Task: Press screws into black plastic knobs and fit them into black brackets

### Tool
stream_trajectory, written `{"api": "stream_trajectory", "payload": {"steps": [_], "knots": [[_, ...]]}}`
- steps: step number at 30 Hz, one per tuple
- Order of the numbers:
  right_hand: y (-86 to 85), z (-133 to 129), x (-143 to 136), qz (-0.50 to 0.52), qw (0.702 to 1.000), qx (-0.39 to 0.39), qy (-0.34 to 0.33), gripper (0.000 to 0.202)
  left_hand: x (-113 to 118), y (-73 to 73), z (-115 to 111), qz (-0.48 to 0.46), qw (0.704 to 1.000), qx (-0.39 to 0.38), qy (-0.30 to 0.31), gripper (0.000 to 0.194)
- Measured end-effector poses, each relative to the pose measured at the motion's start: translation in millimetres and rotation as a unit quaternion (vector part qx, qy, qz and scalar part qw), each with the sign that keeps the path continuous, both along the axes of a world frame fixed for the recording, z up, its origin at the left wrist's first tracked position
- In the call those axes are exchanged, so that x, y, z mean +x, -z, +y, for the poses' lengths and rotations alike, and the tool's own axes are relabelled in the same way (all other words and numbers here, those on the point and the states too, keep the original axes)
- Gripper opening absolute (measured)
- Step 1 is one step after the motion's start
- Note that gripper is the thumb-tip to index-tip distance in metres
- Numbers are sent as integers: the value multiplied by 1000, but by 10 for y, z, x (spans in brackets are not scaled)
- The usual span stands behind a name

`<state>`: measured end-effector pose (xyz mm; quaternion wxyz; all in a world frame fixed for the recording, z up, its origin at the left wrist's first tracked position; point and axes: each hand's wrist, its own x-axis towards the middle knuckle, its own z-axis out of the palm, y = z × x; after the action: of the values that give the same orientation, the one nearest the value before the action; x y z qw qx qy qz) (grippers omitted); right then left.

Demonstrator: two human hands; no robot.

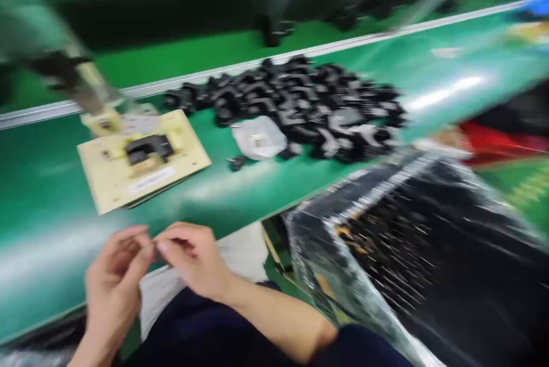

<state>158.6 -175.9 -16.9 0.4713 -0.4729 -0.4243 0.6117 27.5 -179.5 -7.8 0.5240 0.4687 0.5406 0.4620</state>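
Observation:
My left hand (pixel 118 275) and my right hand (pixel 195 255) meet fingertip to fingertip above the near edge of the green worktop. Both are closed in a pinch; whatever lies between the fingers is too small and blurred to name. Beyond them, a cream fixture plate (pixel 100 175) bears a white label. A black plastic part (pixel 148 150) with a notch sits in the fixture. To its right is a shallow white dish (pixel 270 141) with tiny bits in it, and a small black piece (pixel 235 163) lies beside the dish.
A large pile of black plastic parts (pixel 295 92) covers the back middle of the green worktop (pixel 240 190). At the right, a plastic-lined box (pixel 472 241) holds many dark pieces. Red material (pixel 497 147) lies behind the box. White cloth or paper (pixel 244 250) is below the worktop edge.

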Motion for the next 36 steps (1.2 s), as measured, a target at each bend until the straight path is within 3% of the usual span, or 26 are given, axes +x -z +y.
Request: {"api": "stream_trajectory", "payload": {"steps": [5, 10, 15, 20, 26, 28, 32, 34, 36], "knots": [[-2, 170, 31, 108, 991, -73, -39, 13, -12, 47, 132, -97, 990, -98, -37, 29], [25, 145, -9, 112, 989, -85, -50, 14, -13, 9, 170, -141, 978, -146, -43, 32], [45, 161, 7, 78, 993, -77, -53, 13, -48, 29, 184, -143, 978, -146, -28, 32], [-42, 232, 109, -54, 993, 2, -110, 13, -67, 11, 148, 0, 997, -72, 30, 27], [-102, 366, 215, -179, 949, 202, -160, 15, -96, -18, 166, 119, 982, 123, 81, 31], [-109, 497, 203, -199, 930, 288, -113, 13, -135, -50, 259, 127, 976, 165, 65, 30], [-118, 967, 79, -273, 854, 436, 82, 11, -216, -105, 663, 151, 953, 262, -23, 23], [-108, 1234, -20, -296, 824, 460, 150, 13, -236, -99, 937, 171, 936, 301, -63, 20], [-83, 1451, -122, -308, 812, 461, 184, 14, -243, -74, 1200, 183, 923, 328, -83, 22]]}}
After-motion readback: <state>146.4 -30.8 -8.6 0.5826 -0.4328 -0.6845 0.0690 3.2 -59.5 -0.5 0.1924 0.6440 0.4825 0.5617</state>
